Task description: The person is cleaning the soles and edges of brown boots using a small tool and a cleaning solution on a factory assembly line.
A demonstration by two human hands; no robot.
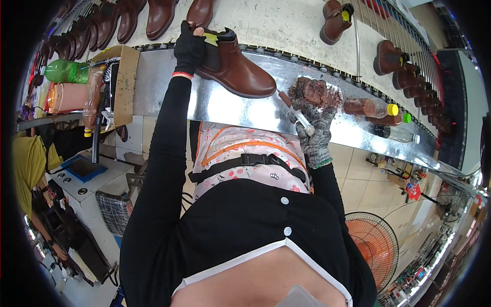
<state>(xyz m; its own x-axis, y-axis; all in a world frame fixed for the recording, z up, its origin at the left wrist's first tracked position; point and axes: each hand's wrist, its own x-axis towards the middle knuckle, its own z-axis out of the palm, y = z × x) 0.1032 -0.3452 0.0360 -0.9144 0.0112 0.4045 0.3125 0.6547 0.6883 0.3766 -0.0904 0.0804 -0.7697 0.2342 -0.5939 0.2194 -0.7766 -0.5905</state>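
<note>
My left hand (189,50), in a black glove with the fingertips bare, grips a brown ankle boot (245,71) by its upper shaft. The boot is tilted over the metal ledge, toe pointing right, with yellow-green lining showing at its opening. My right hand (319,134), in a grey knit glove, is closed around a small stick-like applicator (304,121) with a brown end and a pale, clear-looking handle. The brown end points toward the boot's toe, apart from it. Just beyond that hand lies a crumpled, brown-stained cloth or sponge (313,91).
Brown boots (163,18) line the conveyor belt (286,25) beyond the metal ledge (225,110). Plastic bottles (377,107) lie at right. A cardboard box (127,84) and a green bottle (66,71) are at left. A fan (372,250) stands lower right; a person in yellow (28,163) is far left.
</note>
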